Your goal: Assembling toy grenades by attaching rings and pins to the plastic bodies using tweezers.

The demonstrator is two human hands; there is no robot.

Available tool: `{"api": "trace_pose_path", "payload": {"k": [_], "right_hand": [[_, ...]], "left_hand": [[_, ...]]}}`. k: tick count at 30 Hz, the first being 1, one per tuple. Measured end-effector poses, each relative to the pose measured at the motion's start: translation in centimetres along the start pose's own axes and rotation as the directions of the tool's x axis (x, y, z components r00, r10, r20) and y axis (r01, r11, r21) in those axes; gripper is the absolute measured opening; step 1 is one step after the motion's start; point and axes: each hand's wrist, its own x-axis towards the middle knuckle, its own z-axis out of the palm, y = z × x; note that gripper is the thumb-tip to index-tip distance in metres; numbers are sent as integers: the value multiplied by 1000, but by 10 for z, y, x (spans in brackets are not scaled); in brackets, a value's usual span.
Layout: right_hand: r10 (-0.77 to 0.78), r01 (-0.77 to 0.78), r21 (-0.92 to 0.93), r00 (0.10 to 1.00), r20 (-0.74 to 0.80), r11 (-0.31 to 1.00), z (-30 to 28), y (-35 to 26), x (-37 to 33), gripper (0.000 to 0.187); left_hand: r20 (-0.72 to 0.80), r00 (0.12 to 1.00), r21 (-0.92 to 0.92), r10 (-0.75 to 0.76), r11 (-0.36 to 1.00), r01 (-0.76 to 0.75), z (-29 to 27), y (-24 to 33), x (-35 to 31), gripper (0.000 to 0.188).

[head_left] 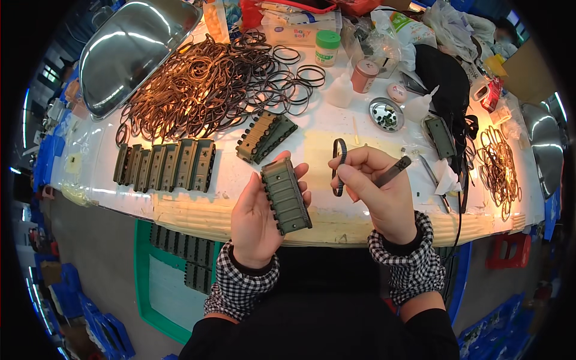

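An olive-green toy tank hull [288,198] with small wheels along its edge lies tilted in my left hand [251,225], gripped by the thumb and fingers. A dark toothed strip runs along its right side. Just to the right, my right hand [379,191] pinches a black toothed rubber track loop [344,155], hanging upright and apart from the hull. The same hand also holds a flat dark tool [393,171], perhaps tweezers. Beyond my left hand, a couple of similar hulls [267,135] lie one against another. Several more hulls [171,165] stand in a row to the left.
A large heap of rubber loops [192,90] covers the back left, beside a shiny metal pan [135,54]. Back right are a green-lidded bottle [327,49], a pink can [364,75], a small metal dish [387,103] and a black bag [444,78]. A green crate [143,270] sits below the table edge.
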Motion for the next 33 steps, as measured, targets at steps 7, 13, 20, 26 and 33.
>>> {"api": "trace_pose_path", "payload": {"k": [7,13,20,26,33], "right_hand": [[103,-98,-79,992,66,992,-1,2,0,19],[151,-133,-152,982,113,979,-2,6,3,21],[286,-242,-239,943,169,940,-6,-1,3,19],[276,-225,-274,948,161,935,-6,-3,2,15],[206,-193,-114,972,114,974,-2,4,3,17]], "left_hand": [[262,965,55,2,998,-17,6,2,-7,61],[311,950,209,-40,978,-27,7,10,-5,64],[293,953,4,74,997,-79,6,13,-3,60],[317,942,-41,107,994,-99,5,13,-2,58],[235,970,105,68,990,-95,9,11,-3,60]]}}
